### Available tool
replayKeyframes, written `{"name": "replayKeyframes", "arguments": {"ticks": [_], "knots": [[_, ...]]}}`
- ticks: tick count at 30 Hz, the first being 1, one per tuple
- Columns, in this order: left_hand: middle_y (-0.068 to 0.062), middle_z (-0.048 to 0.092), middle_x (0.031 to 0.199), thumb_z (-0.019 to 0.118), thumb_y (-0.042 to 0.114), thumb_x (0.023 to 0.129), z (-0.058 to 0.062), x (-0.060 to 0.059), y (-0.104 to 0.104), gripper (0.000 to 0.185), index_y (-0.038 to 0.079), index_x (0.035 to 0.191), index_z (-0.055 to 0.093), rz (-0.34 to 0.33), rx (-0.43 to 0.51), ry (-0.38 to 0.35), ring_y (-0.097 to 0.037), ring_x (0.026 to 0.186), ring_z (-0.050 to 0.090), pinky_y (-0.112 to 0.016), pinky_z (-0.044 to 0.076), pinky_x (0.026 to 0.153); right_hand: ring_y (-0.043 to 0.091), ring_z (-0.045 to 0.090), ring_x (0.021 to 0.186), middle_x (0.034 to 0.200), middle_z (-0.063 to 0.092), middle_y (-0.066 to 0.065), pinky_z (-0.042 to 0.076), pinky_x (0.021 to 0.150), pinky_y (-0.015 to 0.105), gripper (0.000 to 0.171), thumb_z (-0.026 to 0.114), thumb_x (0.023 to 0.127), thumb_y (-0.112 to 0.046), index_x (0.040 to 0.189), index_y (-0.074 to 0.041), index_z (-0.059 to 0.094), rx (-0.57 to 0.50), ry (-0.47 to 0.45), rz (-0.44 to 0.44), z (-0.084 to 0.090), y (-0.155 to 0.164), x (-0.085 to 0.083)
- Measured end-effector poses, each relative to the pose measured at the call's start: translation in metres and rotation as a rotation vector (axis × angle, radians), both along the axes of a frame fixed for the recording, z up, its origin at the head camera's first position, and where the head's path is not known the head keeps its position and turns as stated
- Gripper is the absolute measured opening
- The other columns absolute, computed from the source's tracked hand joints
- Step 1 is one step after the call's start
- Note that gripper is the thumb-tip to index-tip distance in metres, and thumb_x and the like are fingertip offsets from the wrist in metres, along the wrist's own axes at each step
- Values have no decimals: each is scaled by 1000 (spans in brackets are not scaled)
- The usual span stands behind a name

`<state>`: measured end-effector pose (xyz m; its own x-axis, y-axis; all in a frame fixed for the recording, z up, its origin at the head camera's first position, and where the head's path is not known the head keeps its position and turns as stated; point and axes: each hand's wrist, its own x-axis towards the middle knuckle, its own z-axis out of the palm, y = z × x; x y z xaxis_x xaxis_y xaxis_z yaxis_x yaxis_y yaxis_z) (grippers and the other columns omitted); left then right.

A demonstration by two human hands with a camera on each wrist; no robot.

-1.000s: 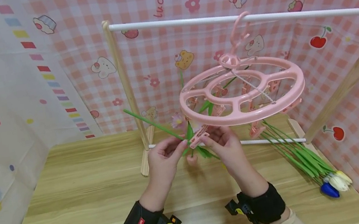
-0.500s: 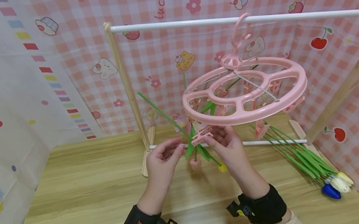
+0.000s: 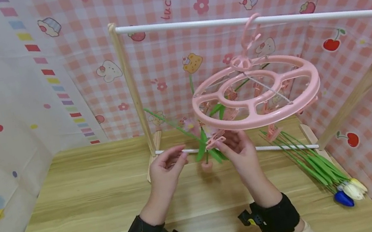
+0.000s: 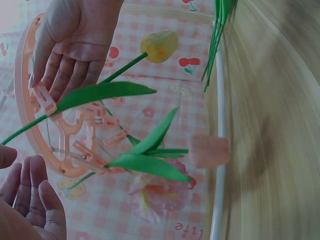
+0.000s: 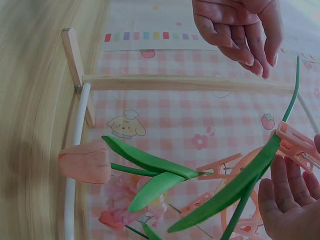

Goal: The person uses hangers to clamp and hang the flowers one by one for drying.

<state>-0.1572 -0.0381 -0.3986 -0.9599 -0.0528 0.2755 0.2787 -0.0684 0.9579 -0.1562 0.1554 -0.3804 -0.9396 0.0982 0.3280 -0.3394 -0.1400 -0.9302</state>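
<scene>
1. Drawing away from the green stem (image 5: 294,92), your left grip (image 3: 166,172) ended up just beside it, fingers loosely spread and holding nothing; a second earlier its fingertips had been at the stem.
2. That left the yellow tulip (image 4: 160,46) apparently borne by the pink clip (image 3: 214,140) at your right grip (image 3: 242,154), its free stem end slanting up behind your left grip.
3. Your right thumb touched the clip, but you could not tell whether thumb and fingers pinched it: the head view hid most fingers, and the right wrist view cut off the thumb.
4. The yellow bloom was lost from the head view, probably behind your right grip; only the left wrist view showed it, past those fingertips. A leaf masked how firmly the clip held.
5. Between your grips, apart from both, hung a pink tulip (image 5: 86,162); the frilly flower (image 4: 160,195) behind it looked blurred.
</scene>
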Motion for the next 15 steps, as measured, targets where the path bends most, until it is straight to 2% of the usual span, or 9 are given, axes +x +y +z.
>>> {"name": "replayKeyframes", "arguments": {"ticks": [5,10,13,15], "knots": [[-13,67,93,68,7,86,-4,0,-5,22,0,107,67,7,-25,-8,-10,73,66,-24,58,69,14,63,96,109,65,4,55,83,25,40,64,86,4,122,-9,53,9,32,9,-4,5,1],[-17,66,96,67,3,86,-6,-1,-9,20,0,105,66,13,-37,-64,-8,74,65,-23,58,71,15,64,94,112,67,6,57,80,26,45,63,85,6,127,-6,51,21,77,18,-9,12,2],[-18,66,97,67,3,86,-8,-1,-11,21,0,106,66,21,-47,-82,-7,74,65,-21,57,70,15,63,96,114,67,1,56,81,25,48,63,84,8,128,-5,51,56,93,-18,-9,15,3],[-18,66,98,67,3,86,-8,-1,-12,22,0,108,66,23,-48,-81,-7,74,64,-21,57,70,15,62,101,114,67,-4,54,86,25,49,64,84,8,128,-5,51,90,87,-55,-9,18,3]]}}
